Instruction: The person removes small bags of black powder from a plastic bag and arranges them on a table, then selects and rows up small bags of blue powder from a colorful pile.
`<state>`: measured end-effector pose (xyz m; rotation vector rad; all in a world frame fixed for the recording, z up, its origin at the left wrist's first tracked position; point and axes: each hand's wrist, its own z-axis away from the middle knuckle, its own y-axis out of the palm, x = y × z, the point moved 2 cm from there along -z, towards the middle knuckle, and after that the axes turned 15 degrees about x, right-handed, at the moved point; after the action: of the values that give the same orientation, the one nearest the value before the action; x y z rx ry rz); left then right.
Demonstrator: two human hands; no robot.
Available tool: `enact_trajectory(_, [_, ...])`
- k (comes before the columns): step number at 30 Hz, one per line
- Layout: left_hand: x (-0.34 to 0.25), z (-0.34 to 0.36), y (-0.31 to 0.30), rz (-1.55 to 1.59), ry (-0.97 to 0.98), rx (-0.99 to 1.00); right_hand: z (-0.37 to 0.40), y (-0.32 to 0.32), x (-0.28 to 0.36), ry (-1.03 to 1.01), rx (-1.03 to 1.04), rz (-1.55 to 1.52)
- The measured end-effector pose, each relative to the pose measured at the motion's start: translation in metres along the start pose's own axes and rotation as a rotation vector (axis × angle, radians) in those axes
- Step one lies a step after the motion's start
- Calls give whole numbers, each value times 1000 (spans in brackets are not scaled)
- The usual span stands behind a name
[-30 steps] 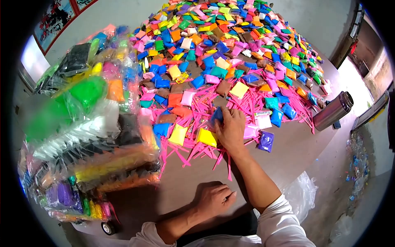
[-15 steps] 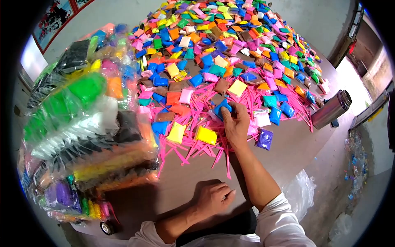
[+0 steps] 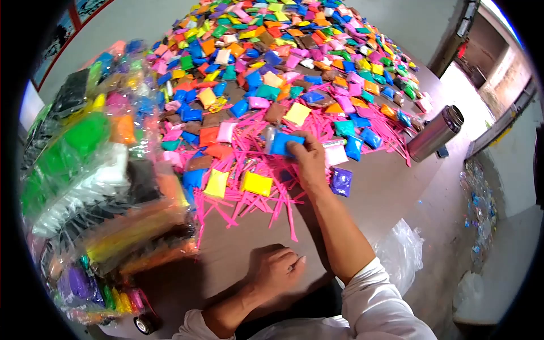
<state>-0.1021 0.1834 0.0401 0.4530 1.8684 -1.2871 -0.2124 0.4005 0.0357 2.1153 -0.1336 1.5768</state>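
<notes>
Looking down from the head camera, the right hand (image 3: 310, 164) is pinching a blue packet (image 3: 281, 143) between thumb and fingers, holding it over the pink sticks (image 3: 266, 198), near a yellow packet (image 3: 256, 183) and a purple packet (image 3: 341, 181). The left hand (image 3: 276, 271) is resting loosely curled on the brown table (image 3: 238, 243), gripping nothing. A steel flask (image 3: 435, 133) is lying well apart.

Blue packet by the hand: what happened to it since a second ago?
The right hand closed on the blue packet and lifted it up off the pink sticks. The left hand stayed curled on the table. The yellow packet and the flask did not move.
</notes>
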Motion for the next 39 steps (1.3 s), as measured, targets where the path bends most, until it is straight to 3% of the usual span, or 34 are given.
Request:
enact_trajectory(11, [10,-1,5,-37,35,-20,6,14,5,-49,169,-114])
enact_trajectory(13, [10,-1,5,-49,33,-8,3,10,-1,92,381,27])
enact_trajectory(18, [10,3,3,-60,-8,69,7,12,5,61,415,1])
enact_trajectory(24, [7,0,4,-11,35,-6,13,15,17,64,404,-27])
enact_trajectory(26, [7,0,4,-31,26,2,15,14,19,189,445,92])
enact_trajectory(32, [5,1,1,-47,-10,3,17,14,14,213,449,126])
enact_trajectory(39, [9,3,1,-88,-3,19,24,17,14,200,522,-74])
